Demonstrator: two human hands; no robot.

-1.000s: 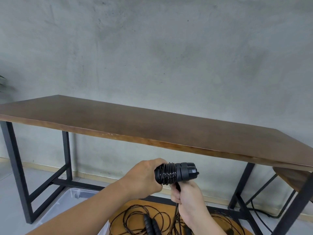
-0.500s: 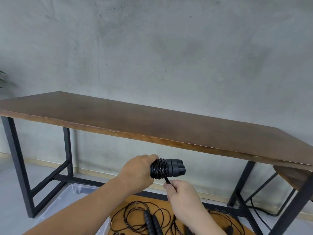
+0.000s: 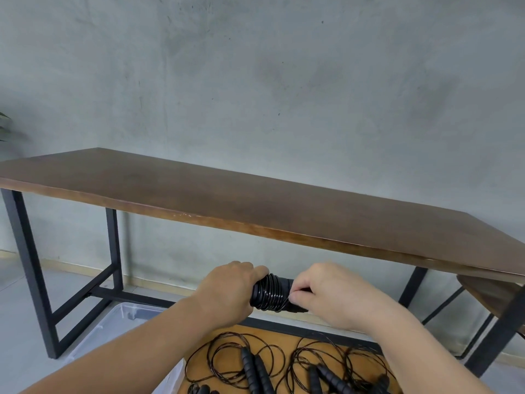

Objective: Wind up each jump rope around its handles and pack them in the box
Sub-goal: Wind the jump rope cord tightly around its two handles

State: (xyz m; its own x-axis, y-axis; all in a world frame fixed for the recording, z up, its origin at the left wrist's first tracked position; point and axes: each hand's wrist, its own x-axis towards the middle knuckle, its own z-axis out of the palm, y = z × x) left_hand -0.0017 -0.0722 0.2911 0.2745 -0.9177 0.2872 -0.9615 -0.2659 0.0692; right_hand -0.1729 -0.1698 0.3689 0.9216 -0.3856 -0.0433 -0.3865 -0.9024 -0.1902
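Two hands are working one bundle: my left hand (image 3: 230, 291) is gripping the handles (image 3: 262, 294) of the jump rope (image 3: 271, 292), held in the air in front of the long table (image 3: 255, 206), while my right hand (image 3: 326, 294) is pinching the cord's loose end against the coils. The bundle's long axis is running left to right between my hands. The clear box (image 3: 125, 322) is sitting on the floor below and left, nearer my left arm. Black cord is wrapping the handles in tight, glossy turns. More unwound ropes (image 3: 255, 362) are lying on the low board beneath.
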